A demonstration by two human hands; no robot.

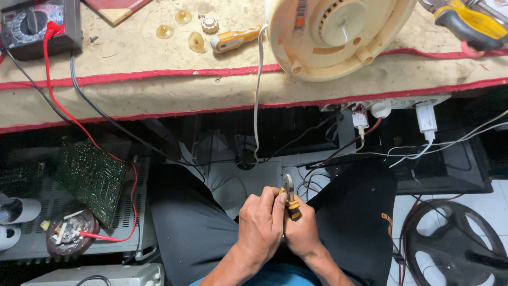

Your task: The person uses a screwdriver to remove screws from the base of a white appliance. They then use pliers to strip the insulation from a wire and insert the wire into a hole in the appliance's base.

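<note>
Both my hands meet over my lap, below the counter (159,90): right hand (302,233) closed on yellow-handled cutters (290,197), left hand (260,225) curled alongside, contents hidden. Cutters look stiff, light; I'd grip the handles, clear of the blades

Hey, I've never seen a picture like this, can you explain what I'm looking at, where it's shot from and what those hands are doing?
This is one view from a camera worn on a person's head, looking down at their lap. No machine is involved, only two bare hands. The left hand and right hand are pressed together around small cutters with yellow and black handles, its metal tip pointing up. Above them is a workbench edge with red trim. On it lie a round cream appliance base, a white cord hanging from it, a yellow-handled screwdriver, a multimeter and small amber caps. A green circuit board sits lower left.
</note>
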